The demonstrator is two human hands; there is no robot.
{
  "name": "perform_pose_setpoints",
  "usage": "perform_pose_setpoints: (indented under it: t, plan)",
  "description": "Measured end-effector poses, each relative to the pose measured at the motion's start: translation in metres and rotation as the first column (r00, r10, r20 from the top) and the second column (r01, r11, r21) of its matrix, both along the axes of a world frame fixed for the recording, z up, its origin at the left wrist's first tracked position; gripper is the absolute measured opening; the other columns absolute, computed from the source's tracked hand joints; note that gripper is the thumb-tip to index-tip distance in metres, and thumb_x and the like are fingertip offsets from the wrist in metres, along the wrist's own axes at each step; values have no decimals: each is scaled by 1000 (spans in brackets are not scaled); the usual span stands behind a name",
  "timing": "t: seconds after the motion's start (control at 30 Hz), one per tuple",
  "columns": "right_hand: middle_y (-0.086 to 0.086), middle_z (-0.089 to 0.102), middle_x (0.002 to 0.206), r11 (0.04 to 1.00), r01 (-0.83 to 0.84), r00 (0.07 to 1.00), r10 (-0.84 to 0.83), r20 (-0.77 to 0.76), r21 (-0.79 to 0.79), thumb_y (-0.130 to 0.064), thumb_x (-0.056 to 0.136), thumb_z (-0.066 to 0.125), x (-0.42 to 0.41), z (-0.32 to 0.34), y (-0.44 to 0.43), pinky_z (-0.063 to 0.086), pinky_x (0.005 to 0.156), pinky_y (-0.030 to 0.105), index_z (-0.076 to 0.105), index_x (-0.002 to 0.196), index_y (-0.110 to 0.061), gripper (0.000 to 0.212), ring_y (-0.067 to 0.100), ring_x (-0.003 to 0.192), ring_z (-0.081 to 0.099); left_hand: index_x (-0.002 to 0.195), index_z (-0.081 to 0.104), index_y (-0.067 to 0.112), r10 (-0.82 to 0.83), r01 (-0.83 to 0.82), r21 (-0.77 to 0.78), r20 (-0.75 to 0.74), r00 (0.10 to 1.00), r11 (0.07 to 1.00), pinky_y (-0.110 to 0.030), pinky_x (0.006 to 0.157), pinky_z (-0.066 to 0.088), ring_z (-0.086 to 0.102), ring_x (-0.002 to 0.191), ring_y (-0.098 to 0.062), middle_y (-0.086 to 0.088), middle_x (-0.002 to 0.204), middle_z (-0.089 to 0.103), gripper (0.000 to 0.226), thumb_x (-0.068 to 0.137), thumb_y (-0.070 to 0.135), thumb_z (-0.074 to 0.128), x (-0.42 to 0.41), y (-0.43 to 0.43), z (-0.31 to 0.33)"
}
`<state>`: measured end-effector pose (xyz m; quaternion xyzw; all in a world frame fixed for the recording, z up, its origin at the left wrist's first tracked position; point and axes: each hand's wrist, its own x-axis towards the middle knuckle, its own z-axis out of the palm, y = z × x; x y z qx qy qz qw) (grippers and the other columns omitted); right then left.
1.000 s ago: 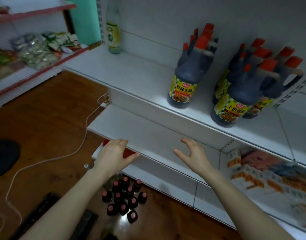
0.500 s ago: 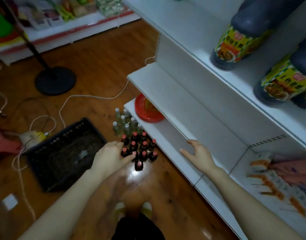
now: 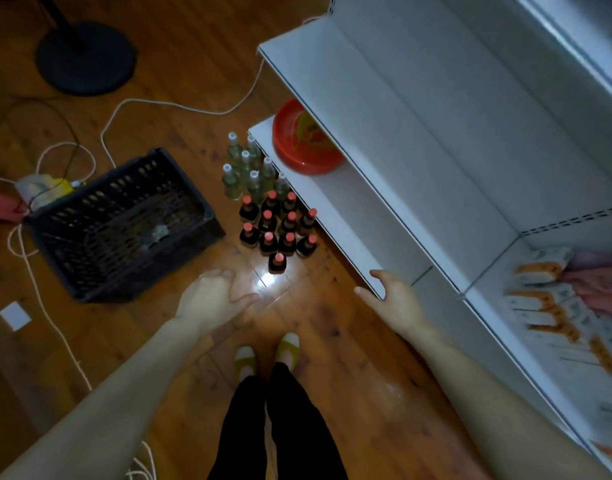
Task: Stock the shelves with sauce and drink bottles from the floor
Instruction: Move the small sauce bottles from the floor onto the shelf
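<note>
Left hand (image 3: 212,299) and right hand (image 3: 396,301) relaxed, empty; dark red-capped glass sauce bottles (image 3: 278,226) just beyond the left hand.

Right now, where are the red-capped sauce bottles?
Head view, centre: the red-capped bottles stand on the floor, between the black crate on the left and the bottom shelf on the right, ahead of the left hand.

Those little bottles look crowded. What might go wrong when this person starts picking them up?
The red-capped bottles stand packed together beside the clear bottles; grabbing one with the left hand may topple its neighbours. They sit close beside the shelf edge, so a lifted bottle might knock it. The white cable loops across the floor, a possible trip hazard.
</note>
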<state>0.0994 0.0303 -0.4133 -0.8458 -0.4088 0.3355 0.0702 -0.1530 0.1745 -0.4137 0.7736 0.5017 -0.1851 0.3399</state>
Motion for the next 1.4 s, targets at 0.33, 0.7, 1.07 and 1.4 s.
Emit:
perform_pose_setpoints:
  t: [0.33,0.7,1.07,1.4]
  plan:
    - [10,48,138,998,-58,998,57,-14,-41,-45,87,55,22,-144,-1,35,101,29,43,135,-7,61,24,126,45,131,44,5,54,-54,7,4,999,998,-35,95,38,47,119,-30,-16,130,50,60,88,45,53,33,-17,-124]
    - [13,42,142,997,-49,998,51,-25,58,-39,87,58,33,-396,50,34,100,28,33,140,-5,68,26,128,42,124,44,4,28,-39,133,89,996,990,-37,88,40,47,115,-32,-15,121,51,65,81,52,57,53,8,-399]
    - [10,33,147,948,61,998,-63,-2,311,-39,83,64,47,-557,98,29,105,29,27,142,-8,76,24,134,33,144,20,6,-92,-11,285,345,934,958,-36,109,29,30,136,-26,-14,147,32,100,70,51,71,82,39,-575]
    - [8,34,147,904,120,992,-99,-71,411,-41,82,65,59,-590,121,31,103,28,24,143,-11,80,22,135,34,142,27,11,-121,-34,328,441,889,944,-36,103,36,36,127,-27,-13,136,38,97,65,32,82,93,53,-612]
